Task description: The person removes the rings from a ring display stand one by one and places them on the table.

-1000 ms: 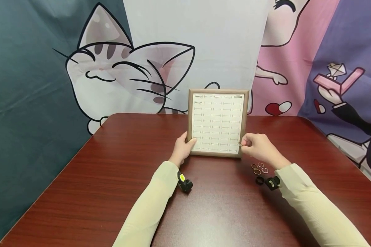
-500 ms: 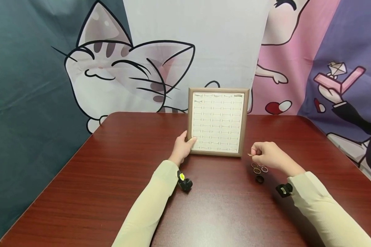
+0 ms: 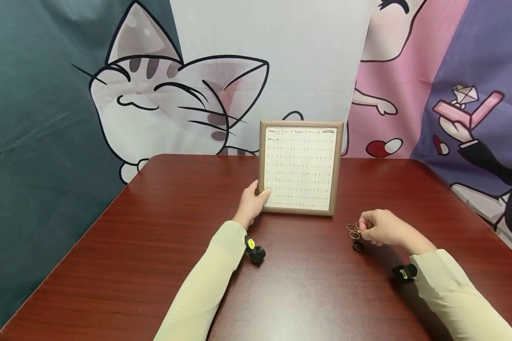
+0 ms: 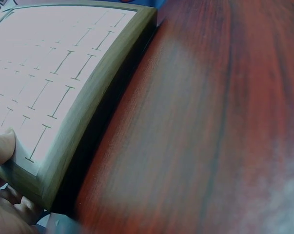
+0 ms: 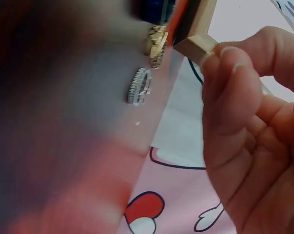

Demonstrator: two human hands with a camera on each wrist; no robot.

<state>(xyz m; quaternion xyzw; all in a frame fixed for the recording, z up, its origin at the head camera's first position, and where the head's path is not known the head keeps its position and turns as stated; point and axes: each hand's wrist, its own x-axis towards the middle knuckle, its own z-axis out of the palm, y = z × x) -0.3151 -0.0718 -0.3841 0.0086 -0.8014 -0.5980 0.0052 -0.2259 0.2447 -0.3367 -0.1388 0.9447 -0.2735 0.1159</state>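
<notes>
A wood-framed ring display board [image 3: 298, 170] stands tilted on the table, its cream face lined with rows of slits. My left hand [image 3: 251, 204] grips its lower left edge, thumb on the front and fingers behind, as the left wrist view shows too. Thumb and forefinger of my right hand [image 3: 384, 227] come together in a pinch low over the loose rings, with a small ring at the fingertips in the head view. Around it lie gold rings [image 3: 354, 235], a black ring [image 3: 358, 246] and a silver ring [image 5: 139, 87]; the hand hides part of the group.
The dark red wooden table [image 3: 175, 213] spreads around both hands. Behind its far edge hangs a cartoon-printed cloth [image 3: 222, 94]. Small black cameras [image 3: 256, 253] sit at both wrists. Thin strips show in the board's top slits.
My right hand has drawn away from the board's lower right edge, moving right and toward me with a ring, down to the loose rings. The left hand and board have stayed put.
</notes>
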